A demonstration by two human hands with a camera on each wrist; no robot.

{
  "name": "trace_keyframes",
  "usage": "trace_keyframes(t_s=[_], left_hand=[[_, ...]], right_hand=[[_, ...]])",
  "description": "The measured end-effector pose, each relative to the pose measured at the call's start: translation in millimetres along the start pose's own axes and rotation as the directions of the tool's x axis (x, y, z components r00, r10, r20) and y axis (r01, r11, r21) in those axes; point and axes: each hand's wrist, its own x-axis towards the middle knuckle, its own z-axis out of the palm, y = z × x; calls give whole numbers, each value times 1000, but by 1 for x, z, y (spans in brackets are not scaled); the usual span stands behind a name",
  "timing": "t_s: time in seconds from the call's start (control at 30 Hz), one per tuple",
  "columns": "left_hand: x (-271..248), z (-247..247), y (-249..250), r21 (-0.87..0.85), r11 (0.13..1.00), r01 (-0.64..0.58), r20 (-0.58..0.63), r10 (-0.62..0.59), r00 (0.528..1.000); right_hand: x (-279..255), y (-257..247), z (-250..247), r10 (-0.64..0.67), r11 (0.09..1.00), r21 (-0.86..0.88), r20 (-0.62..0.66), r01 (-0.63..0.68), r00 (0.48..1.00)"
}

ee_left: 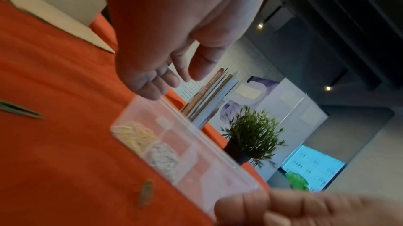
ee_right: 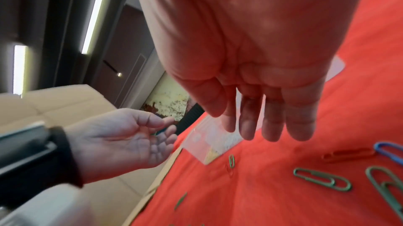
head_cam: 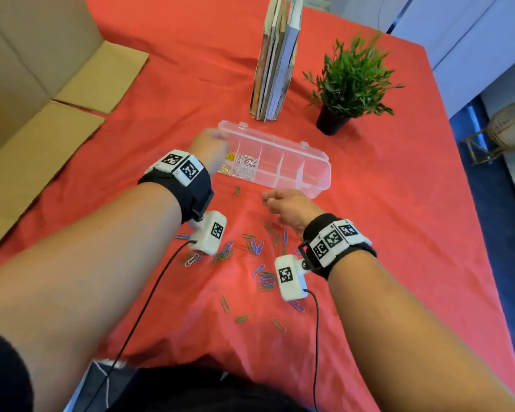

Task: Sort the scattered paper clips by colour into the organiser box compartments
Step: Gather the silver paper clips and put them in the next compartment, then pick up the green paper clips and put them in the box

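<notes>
Left hand point(ee_right: 122, 141) pinches a green paper clip point(ee_right: 160, 132) over the organiser box point(head_cam: 280, 168) (left end); right hand point(ee_right: 261, 74) hangs slack-fingered, holding nothing.

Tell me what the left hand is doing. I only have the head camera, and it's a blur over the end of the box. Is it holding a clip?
Observer: Yes. The right wrist camera shows the left hand palm up, pinching one small clip between thumb and fingertips. The clip looks green or blue, but it is too blurred to say which.
Operator: And the right hand? It looks like a fist from above.
Observer: It isn't. The right wrist camera shows the right hand with its fingers hanging straight down and nothing in them.
</notes>
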Motion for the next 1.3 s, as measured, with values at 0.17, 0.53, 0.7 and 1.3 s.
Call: trace_keyframes(t_s=[0.17,0.53,0.7,1.3], left_hand=[[-16,-43,-55,496,867,54,-1,-61,998],[-53,-48,-109,817,512,-266,324,-26,946],[-95,-35,-130,791,486,-371,399,50,916],[-170,-34,-144,868,463,-180,220,-33,975]], right_hand=[[32,-20,37,-73,904,-409,137,124,988],[-5,-8,82,-108,744,-586,367,320,924],[-45,24,68,-156,759,-558,344,335,926],[-130,73,85,-290,534,-757,254,376,923]])
